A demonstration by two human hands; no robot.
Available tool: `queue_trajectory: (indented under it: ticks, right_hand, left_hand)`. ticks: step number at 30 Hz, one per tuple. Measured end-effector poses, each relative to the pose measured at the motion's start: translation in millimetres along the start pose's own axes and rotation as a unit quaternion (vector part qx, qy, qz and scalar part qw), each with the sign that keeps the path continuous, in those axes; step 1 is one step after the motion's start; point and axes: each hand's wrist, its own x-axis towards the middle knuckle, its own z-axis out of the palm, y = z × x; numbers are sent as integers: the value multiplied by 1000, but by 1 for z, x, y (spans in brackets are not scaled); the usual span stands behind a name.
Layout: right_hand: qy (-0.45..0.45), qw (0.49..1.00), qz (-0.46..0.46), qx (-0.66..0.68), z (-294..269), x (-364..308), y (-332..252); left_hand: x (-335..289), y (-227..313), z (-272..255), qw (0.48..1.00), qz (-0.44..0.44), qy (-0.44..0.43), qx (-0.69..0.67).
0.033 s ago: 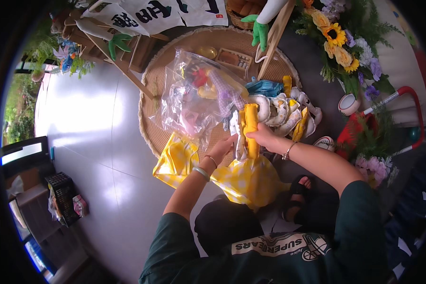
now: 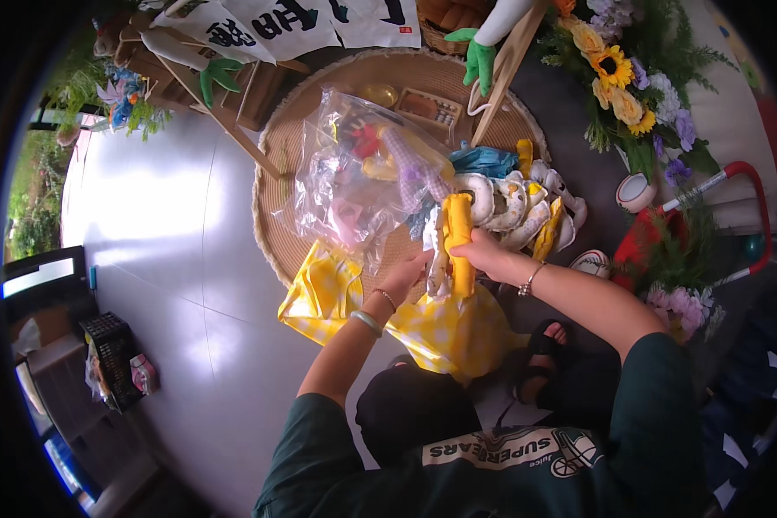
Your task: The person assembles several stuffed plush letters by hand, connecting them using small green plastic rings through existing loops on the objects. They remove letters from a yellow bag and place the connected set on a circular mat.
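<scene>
My right hand (image 2: 483,254) is closed round a yellow stuffed fabric piece (image 2: 459,229), held upright above the mat. Just left of it, my left hand (image 2: 408,274) grips a white patterned stuffed fabric piece (image 2: 436,272); its fingertips are partly hidden. The two pieces lie side by side, touching. Under my hands spreads a yellow-and-white checked cloth (image 2: 445,332), with another fold of checked cloth (image 2: 321,281) to the left. Beyond my hands lies a clear plastic bag (image 2: 319,186) with colourful soft pieces inside. At its right is a pile of white and yellow stuffed fabric pieces (image 2: 527,220).
A round woven mat (image 2: 276,211) lies below these things, bearing a wooden abacus-like tray (image 2: 429,112). Wooden stands (image 2: 233,129) rise at the back. Flowers (image 2: 613,78) and a red-handled frame (image 2: 760,207) are at the right. A black basket (image 2: 112,363) stands far left.
The yellow stuffed piece and both hands have shifted very slightly down and to the right in the picture. Both hands keep their hold.
</scene>
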Motion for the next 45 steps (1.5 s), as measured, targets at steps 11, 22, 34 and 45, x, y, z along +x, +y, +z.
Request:
queue_trajectory:
  ticks: [11, 22, 34, 45]
  right_hand:
    - [106, 690, -268, -664, -15, 48, -61]
    - [262, 742, -294, -543, 28, 120, -67]
    - [13, 778, -374, -505, 3, 67, -112]
    - [-119, 714, -302, -620, -29, 1, -124]
  left_hand:
    - [-57, -36, -29, 885, 160, 290, 327]
    - [-76, 4, -132, 790, 227, 472, 318]
    - [-60, 13, -124, 822, 210, 455, 271]
    - [-34, -24, -141, 927, 83, 350, 101]
